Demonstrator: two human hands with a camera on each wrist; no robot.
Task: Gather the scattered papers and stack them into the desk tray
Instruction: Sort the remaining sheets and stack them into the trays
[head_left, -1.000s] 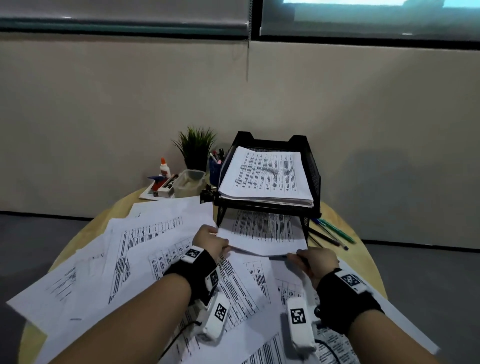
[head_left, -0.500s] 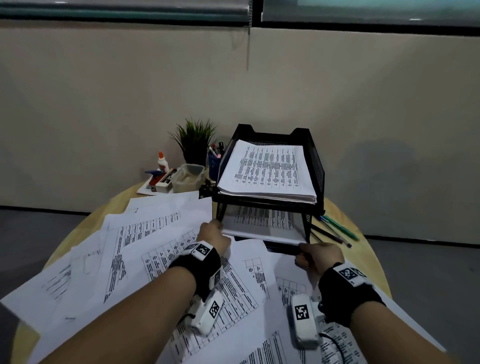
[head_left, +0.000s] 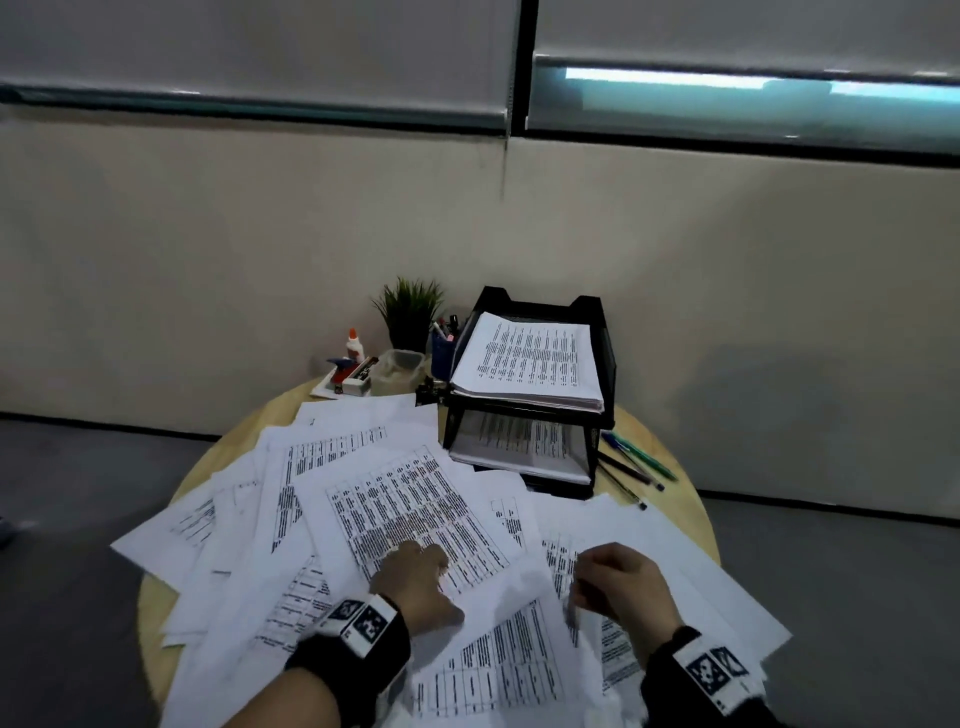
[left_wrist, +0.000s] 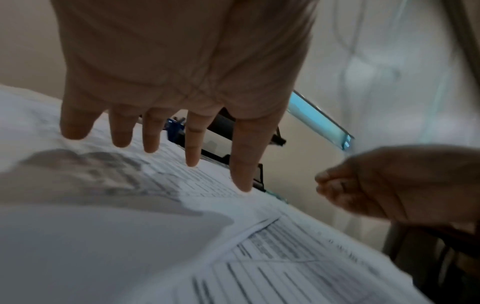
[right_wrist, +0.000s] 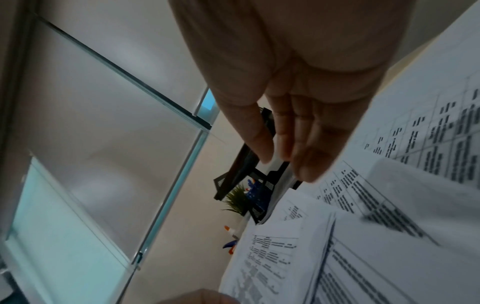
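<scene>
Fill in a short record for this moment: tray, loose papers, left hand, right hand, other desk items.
tray: black mesh two-tier desk tray, printed stacks in both tiers
loose papers: white printed sheets spread over the round wooden table
left hand: fingers spread, over the sheets
right hand: fingers straight together beside a sheet
other items: green potted plant, white glue bottle, pens

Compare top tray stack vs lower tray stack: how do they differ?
The top tray stack is thick and lies open to view; the lower tray stack looks thinner and sits shadowed beneath the upper shelf. The top one overhangs the desk tray front; the lower one sits inside. Both are white printed sheets.
</scene>
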